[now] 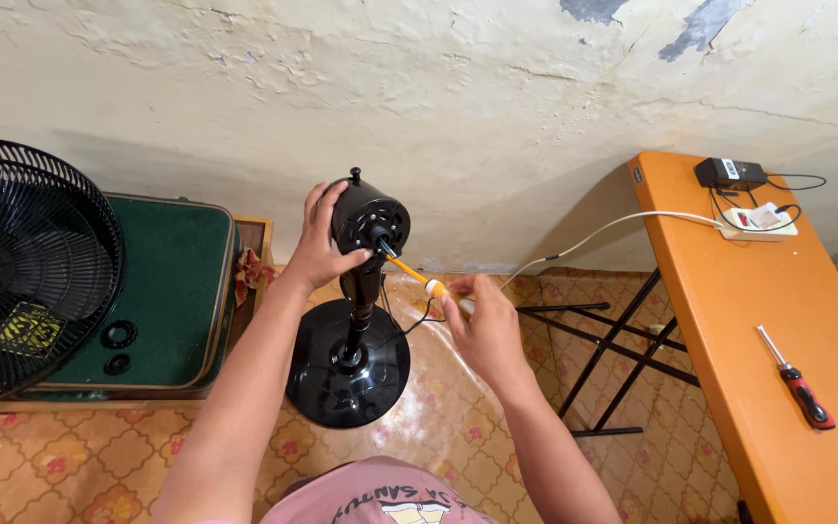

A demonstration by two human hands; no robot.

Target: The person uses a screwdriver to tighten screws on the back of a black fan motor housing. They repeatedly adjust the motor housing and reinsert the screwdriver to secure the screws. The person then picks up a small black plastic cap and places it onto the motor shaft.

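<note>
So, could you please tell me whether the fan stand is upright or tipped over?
Upright: the fan stand rests on its round base on the floor, with the left hand gripping the motor housing.

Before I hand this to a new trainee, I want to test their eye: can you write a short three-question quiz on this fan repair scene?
1. True or false: the left hand grips the fan motor housing.
2. What does the right hand hold? A) pliers B) yellow-handled screwdriver C) hammer
3. What tool lies on the orange table?

Key: 1 true; 2 B; 3 the red-and-black screwdriver.
</note>
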